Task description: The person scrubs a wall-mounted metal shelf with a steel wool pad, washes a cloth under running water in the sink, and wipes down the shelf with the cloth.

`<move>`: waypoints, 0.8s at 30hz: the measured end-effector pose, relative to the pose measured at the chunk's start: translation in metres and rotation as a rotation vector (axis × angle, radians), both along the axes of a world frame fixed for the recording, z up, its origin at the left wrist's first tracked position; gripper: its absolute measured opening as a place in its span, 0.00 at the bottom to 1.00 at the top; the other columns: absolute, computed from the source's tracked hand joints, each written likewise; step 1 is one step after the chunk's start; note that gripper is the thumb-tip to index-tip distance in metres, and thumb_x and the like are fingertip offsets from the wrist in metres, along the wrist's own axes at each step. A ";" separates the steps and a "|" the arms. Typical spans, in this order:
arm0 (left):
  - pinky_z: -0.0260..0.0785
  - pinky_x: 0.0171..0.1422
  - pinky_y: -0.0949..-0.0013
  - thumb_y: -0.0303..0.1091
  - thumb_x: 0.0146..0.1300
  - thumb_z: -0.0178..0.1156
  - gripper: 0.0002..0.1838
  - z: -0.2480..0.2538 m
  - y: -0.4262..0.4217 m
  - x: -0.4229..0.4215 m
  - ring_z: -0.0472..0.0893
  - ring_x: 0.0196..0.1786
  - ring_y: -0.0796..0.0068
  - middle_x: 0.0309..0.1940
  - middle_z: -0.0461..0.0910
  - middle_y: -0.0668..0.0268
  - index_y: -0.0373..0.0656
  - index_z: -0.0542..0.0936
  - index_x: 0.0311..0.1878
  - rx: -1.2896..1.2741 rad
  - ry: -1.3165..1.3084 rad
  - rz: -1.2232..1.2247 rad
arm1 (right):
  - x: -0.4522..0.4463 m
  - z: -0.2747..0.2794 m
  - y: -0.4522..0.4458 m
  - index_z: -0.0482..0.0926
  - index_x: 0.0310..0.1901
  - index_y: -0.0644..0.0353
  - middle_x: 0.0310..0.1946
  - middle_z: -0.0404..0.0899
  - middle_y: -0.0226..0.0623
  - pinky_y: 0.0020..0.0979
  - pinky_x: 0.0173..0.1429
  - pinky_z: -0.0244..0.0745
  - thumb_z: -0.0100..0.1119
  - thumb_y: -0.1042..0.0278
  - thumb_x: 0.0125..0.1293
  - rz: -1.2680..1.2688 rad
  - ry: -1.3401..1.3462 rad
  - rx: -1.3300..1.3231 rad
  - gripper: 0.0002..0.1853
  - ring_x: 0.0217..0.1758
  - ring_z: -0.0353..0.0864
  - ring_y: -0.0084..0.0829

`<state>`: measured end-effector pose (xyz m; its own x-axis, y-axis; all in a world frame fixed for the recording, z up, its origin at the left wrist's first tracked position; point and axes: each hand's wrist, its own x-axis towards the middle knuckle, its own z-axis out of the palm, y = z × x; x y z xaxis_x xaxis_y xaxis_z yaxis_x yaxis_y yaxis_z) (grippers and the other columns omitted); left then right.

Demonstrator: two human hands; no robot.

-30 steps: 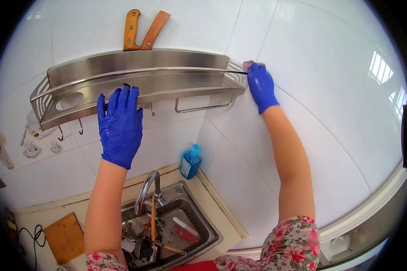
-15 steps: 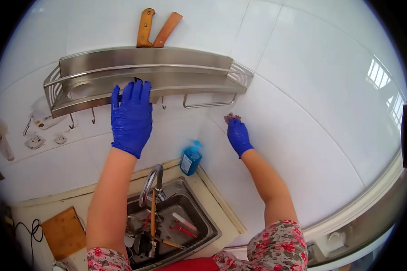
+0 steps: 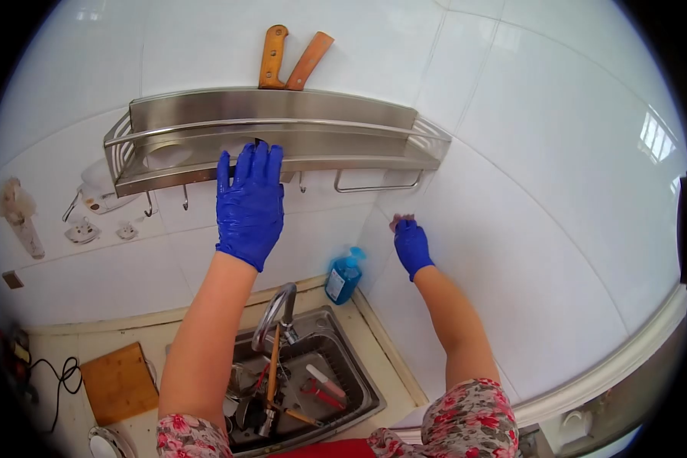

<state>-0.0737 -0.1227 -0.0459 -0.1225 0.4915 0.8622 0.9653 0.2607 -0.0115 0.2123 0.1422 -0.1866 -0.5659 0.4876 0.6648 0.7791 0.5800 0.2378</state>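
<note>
By the left hand (image 3: 250, 206), a metal shelf (image 3: 206, 114) is gleaming; in the right hand (image 3: 413, 248), cloth (image 3: 399, 219) is looking matt against glossy tiles (image 3: 527, 259).

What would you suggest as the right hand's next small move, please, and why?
I would probably slide the right hand gently down the wall, stopping short of the soap bottle. Its fingers hold the cloth, seemingly against that wall, above the bottle's level, while the left hand is at the front edge of the shelf.
</note>
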 end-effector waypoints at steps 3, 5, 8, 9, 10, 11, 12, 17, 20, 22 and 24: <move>0.41 0.77 0.50 0.35 0.59 0.59 0.31 0.002 0.002 0.005 0.62 0.69 0.64 0.64 0.66 0.63 0.46 0.64 0.66 -0.028 -0.031 0.034 | 0.019 0.038 -0.032 0.73 0.53 0.60 0.47 0.76 0.43 0.40 0.46 0.75 0.50 0.76 0.60 -0.006 -0.117 0.094 0.18 0.49 0.76 0.44; 0.40 0.77 0.50 0.35 0.59 0.59 0.31 0.002 0.004 0.008 0.62 0.70 0.64 0.65 0.66 0.63 0.46 0.64 0.66 -0.021 -0.032 0.039 | 0.028 0.075 -0.054 0.74 0.52 0.58 0.48 0.76 0.45 0.40 0.46 0.75 0.54 0.78 0.55 0.137 0.110 0.143 0.20 0.47 0.75 0.45; 0.39 0.77 0.50 0.36 0.59 0.60 0.31 0.001 0.005 0.008 0.61 0.70 0.65 0.65 0.65 0.64 0.45 0.64 0.66 -0.016 -0.029 0.057 | 0.026 0.147 -0.074 0.75 0.52 0.56 0.48 0.76 0.44 0.39 0.51 0.74 0.56 0.75 0.61 0.267 0.396 0.336 0.16 0.50 0.75 0.44; 0.39 0.77 0.50 0.36 0.59 0.60 0.32 0.001 0.004 0.008 0.60 0.70 0.65 0.65 0.65 0.64 0.45 0.63 0.67 -0.016 -0.028 0.063 | 0.024 0.170 -0.070 0.75 0.52 0.55 0.47 0.76 0.43 0.39 0.51 0.73 0.55 0.75 0.62 0.267 0.406 0.402 0.15 0.50 0.75 0.43; 0.39 0.77 0.50 0.36 0.59 0.60 0.32 0.001 0.004 0.009 0.60 0.70 0.65 0.65 0.65 0.64 0.45 0.63 0.67 -0.013 -0.028 0.062 | 0.020 0.194 -0.069 0.75 0.51 0.56 0.46 0.76 0.42 0.39 0.51 0.73 0.54 0.74 0.63 0.257 0.428 0.412 0.15 0.49 0.75 0.43; 0.39 0.77 0.50 0.35 0.59 0.60 0.32 0.002 0.003 0.009 0.60 0.71 0.65 0.66 0.65 0.64 0.45 0.63 0.67 -0.030 -0.037 0.063 | 0.017 0.215 -0.056 0.75 0.51 0.56 0.46 0.77 0.42 0.39 0.50 0.72 0.54 0.74 0.62 0.310 0.425 0.478 0.14 0.48 0.75 0.44; 0.39 0.77 0.50 0.35 0.59 0.60 0.32 0.002 0.002 0.009 0.60 0.71 0.65 0.66 0.64 0.64 0.46 0.63 0.67 -0.043 -0.046 0.065 | 0.011 0.235 -0.045 0.76 0.49 0.56 0.45 0.77 0.42 0.39 0.49 0.73 0.54 0.75 0.62 0.344 0.415 0.486 0.13 0.47 0.76 0.45; 0.41 0.77 0.50 0.35 0.59 0.60 0.32 0.001 0.002 0.009 0.60 0.71 0.65 0.66 0.64 0.64 0.46 0.63 0.67 -0.029 -0.058 0.058 | -0.030 0.288 0.037 0.83 0.38 0.57 0.37 0.79 0.40 0.37 0.49 0.74 0.61 0.70 0.54 0.241 0.272 0.016 0.09 0.44 0.79 0.39; 0.41 0.77 0.51 0.35 0.59 0.60 0.32 0.000 0.004 0.008 0.60 0.71 0.65 0.67 0.64 0.64 0.46 0.63 0.67 -0.024 -0.055 0.064 | -0.054 0.296 0.065 0.86 0.34 0.55 0.31 0.82 0.41 0.36 0.43 0.76 0.63 0.69 0.52 0.210 -0.124 0.016 0.07 0.37 0.81 0.40; 0.41 0.77 0.51 0.35 0.59 0.60 0.32 0.000 0.006 0.005 0.60 0.71 0.65 0.67 0.63 0.64 0.47 0.63 0.67 -0.030 -0.055 0.073 | -0.079 0.306 0.048 0.86 0.32 0.55 0.28 0.83 0.42 0.34 0.33 0.77 0.61 0.69 0.54 -0.165 -0.323 -0.545 0.06 0.27 0.83 0.41; 0.42 0.77 0.51 0.34 0.60 0.59 0.32 -0.004 0.008 0.003 0.60 0.71 0.66 0.68 0.63 0.64 0.47 0.62 0.68 -0.016 -0.029 0.071 | -0.090 0.305 0.043 0.85 0.27 0.57 0.22 0.82 0.42 0.35 0.24 0.75 0.57 0.69 0.57 -0.200 -0.428 -0.485 0.07 0.19 0.82 0.38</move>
<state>-0.0706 -0.1150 -0.0500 -0.1825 0.4944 0.8498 0.9444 0.3286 0.0117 0.1227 0.1854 0.1183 -0.5981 0.7973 0.0811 0.7778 0.5531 0.2986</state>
